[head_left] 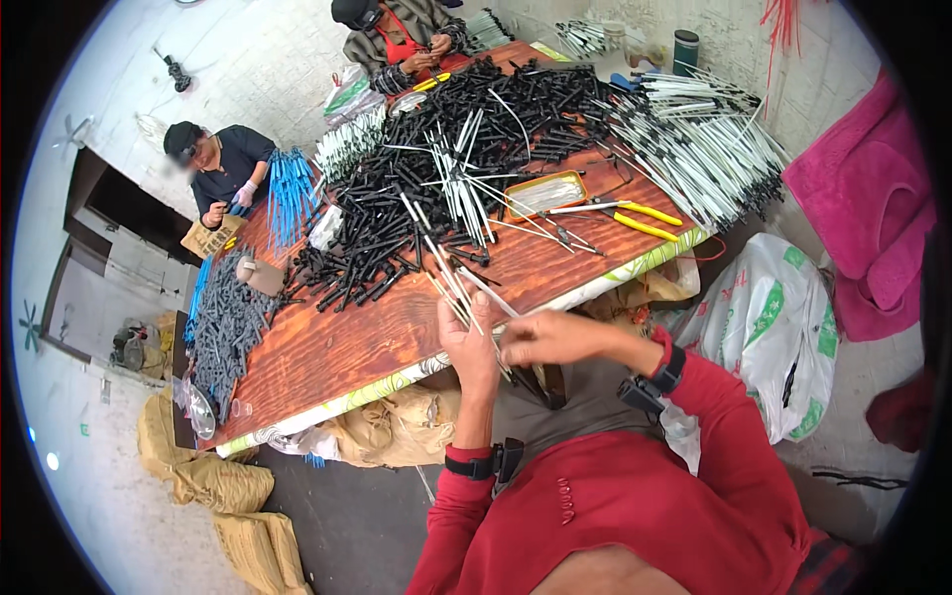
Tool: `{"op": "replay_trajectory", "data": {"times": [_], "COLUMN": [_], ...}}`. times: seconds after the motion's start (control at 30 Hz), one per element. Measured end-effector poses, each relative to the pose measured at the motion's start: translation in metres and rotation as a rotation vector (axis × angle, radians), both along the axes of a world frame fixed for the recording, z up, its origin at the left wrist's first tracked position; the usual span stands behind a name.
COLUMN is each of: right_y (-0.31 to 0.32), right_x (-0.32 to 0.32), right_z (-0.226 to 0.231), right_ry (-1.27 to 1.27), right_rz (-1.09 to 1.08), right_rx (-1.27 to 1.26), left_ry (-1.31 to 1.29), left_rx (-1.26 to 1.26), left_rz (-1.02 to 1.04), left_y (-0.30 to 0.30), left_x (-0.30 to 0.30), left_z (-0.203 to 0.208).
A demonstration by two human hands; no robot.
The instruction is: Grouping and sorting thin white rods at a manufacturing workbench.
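Observation:
My left hand (468,342) is closed around several thin white rods (458,290), which fan out above its fingers toward the table. Close beside it, my right hand (543,339) has its fingers curled in at the lower part of the bundle; what they pinch is hidden. Dark rod ends show below the two hands, over my lap. Past the bundle, more white rods (464,188) with black fittings lie crossed on a big heap of black plastic parts (397,223).
Yellow-handled pliers (645,220) and a yellow-rimmed tray (511,203) lie on the wooden table (327,342). White rods (694,149) are stacked at right, grey parts (228,327) and blue rods (291,198) at left. Two co-workers sit across. A plastic bag (764,317) stands right.

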State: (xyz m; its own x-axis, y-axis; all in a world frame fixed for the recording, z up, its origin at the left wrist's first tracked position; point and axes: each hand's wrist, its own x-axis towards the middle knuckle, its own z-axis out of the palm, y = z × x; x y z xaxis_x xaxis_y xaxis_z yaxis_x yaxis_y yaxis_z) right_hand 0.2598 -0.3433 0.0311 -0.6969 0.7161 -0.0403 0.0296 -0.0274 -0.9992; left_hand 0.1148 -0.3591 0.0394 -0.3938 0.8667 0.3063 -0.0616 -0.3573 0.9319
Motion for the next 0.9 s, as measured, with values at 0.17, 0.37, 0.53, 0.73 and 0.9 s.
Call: {"op": "replay_trajectory", "data": {"times": [0.17, 0.37, 0.53, 0.73, 0.9], "right_y": [-0.004, -0.003, -0.002, -0.014, -0.015], "right_x": [-0.007, 0.004, 0.031, 0.04, 0.04], "right_z": [-0.016, -0.014, -0.019, -0.027, -0.027], "right_ry": [-0.064, 0.19, 0.084, -0.301, -0.328], "right_rz": [0.131, 0.121, -0.006, -0.024, -0.071], "right_rx": [0.279, -0.108, 0.102, 0.464, 0.446], "left_ry": [-0.052, -0.191, -0.607, -0.635, -0.56], "left_rx": [-0.106, -0.176, -0.16, -0.112, -0.126], "left_rz": [-0.061, -0.337, -0.517, -0.423, -0.295], "left_y": [0.009, 0.01, 0.02, 0.028, 0.025], "left_x": [-0.002, -0.014, -0.062, -0.059, -0.047], "left_z": [0.001, 0.003, 0.001, 0.01, 0.016]}}
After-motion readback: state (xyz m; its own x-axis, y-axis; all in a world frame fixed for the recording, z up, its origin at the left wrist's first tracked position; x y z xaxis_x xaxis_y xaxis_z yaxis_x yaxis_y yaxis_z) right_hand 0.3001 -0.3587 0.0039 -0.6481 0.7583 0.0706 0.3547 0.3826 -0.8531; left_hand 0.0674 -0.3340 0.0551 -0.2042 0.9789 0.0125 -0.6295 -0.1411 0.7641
